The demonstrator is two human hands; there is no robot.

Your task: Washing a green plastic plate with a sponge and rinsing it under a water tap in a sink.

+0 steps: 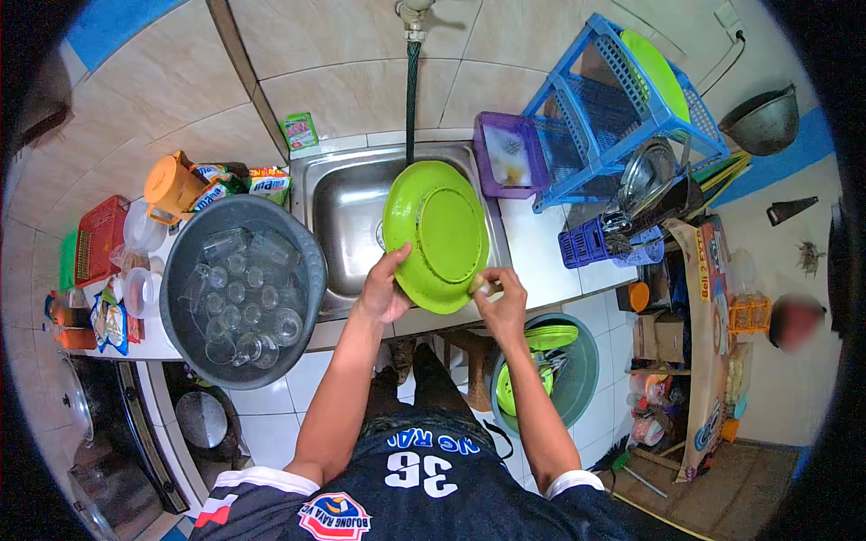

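Note:
A bright green oval plastic plate [452, 233] is tilted over the right side of the stainless steel sink [342, 216], its underside and foot ring facing me. My left hand [387, 289] grips its lower left rim, thumb on the underside. At the lower right rim, my right hand [499, 297] has its thumb and fingers pinched at the edge; a small pale spot shows there, and I cannot tell what it is. A dark green hose [413, 101] hangs from the tap [414, 20] and passes behind the plate.
Left of the sink, a grey basin [177, 291] holds several glasses in water. A purple tub [482, 145] with suds and a blue plastic rack [575, 128] stand right. Below the counter, a grey-green tub [583, 392] contains green plates and cutlery. A blue cutlery basket [580, 243] stands nearby.

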